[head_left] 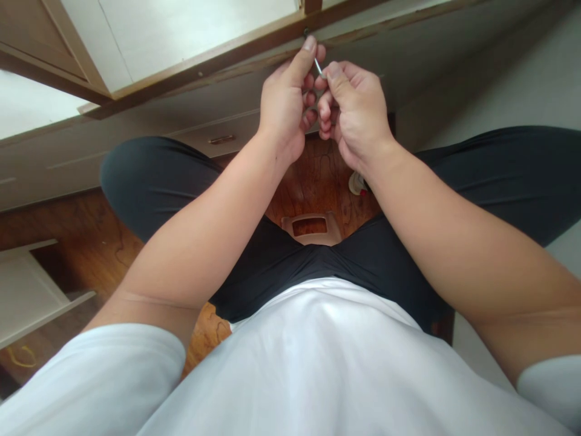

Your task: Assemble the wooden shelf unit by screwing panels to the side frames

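Observation:
A thin, shiny metal rod [318, 67] spans the gap between my two hands, just below the brown wooden edge [254, 51] of a cabinet. My left hand [288, 100] pinches its upper end between thumb and forefinger. The lower end is in the closed fingertips of my right hand [356, 106]. Both ends of the rod are covered by fingers, so its exact kind cannot be made out. Right above my left thumb, a small dark round fitting [306, 31] sits in the wooden edge.
A brown framed door [54, 42] stands at the upper left beside a white cabinet surface [181, 30]. Below the edge is a pale front with a handle [221, 139]. A stool [333, 227] shows between my legs. A white panel piece [34, 290] lies on the wooden floor [106, 227].

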`<state>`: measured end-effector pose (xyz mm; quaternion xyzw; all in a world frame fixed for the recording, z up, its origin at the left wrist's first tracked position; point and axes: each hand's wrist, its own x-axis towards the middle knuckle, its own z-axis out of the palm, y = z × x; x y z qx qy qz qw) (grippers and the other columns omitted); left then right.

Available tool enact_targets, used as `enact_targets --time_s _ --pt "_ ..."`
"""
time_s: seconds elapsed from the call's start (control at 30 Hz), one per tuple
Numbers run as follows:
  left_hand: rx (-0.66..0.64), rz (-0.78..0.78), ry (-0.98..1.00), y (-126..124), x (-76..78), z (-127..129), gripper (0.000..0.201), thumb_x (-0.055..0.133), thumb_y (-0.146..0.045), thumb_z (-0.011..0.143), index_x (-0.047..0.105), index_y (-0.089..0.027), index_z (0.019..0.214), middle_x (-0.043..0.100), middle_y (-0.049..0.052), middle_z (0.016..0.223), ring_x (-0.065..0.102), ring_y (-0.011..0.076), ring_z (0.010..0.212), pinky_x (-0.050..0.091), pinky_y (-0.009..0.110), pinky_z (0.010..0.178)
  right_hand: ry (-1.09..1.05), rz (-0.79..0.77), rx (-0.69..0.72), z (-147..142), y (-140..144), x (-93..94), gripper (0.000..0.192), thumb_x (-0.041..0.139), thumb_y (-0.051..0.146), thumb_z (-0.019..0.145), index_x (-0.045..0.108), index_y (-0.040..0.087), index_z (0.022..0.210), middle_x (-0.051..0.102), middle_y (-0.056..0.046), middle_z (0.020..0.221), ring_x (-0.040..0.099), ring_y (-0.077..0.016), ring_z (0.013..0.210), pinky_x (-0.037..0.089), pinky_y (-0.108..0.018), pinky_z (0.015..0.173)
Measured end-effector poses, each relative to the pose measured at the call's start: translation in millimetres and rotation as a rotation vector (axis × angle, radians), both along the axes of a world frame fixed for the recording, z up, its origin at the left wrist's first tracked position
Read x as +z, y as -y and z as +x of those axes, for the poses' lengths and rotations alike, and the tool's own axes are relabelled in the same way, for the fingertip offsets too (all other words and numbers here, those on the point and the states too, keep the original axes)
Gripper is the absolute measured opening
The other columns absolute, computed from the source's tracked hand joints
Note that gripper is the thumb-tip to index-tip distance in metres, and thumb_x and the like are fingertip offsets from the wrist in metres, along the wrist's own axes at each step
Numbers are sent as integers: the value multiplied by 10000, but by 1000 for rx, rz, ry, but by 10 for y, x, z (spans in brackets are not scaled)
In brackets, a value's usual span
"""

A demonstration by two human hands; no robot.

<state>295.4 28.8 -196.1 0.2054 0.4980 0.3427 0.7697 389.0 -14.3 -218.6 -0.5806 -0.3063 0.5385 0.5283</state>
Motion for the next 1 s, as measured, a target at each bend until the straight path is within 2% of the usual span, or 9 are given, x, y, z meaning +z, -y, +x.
enact_targets --time_s 0.1,0.23,0.5,0.73,1.0 --pt "-12 99 10 5 -40 -13 248 612 -428 953 685 -343 731 544 -26 566 436 139 453 331 295 441 -36 -37 -31 -36 16 90 395 659 630 926 556 276 782 515 61 518 379 -118 412 293 -257 389" --pt "23 60 -10 -10 -32 -49 213 802 -463 823 707 -280 769 574 -19 593 509 132 482 377 272 454 -83 -76 -56 -85 45 184 439 721 657 869 554 259 789 512 71 509 402 -100 406 327 -215 376" --pt "54 98 27 -16 9 -134 265 849 -422 773 751 -181 819 555 -18 632 474 81 497 391 218 440 -164 -50 -96 -136 44 178 322 710 514 895 627 221 790 534 60 500 414 -82 409 336 -190 376" --pt "76 101 45 -17 24 -180 382 916 -464 660 776 -153 831 524 -27 631 448 73 531 390 196 452 -114 -71 -114 -177 51 176 279 677 483 891 620 222 810 545 56 520 421 -94 420 338 -206 398" --pt "70 97 43 0 16 -180 523 922 -514 613 748 -109 894 489 -53 615 436 64 527 359 192 466 143 19 -79 -150 73 156 336 618 533 932 616 211 837 547 49 568 473 -117 498 382 -240 491"
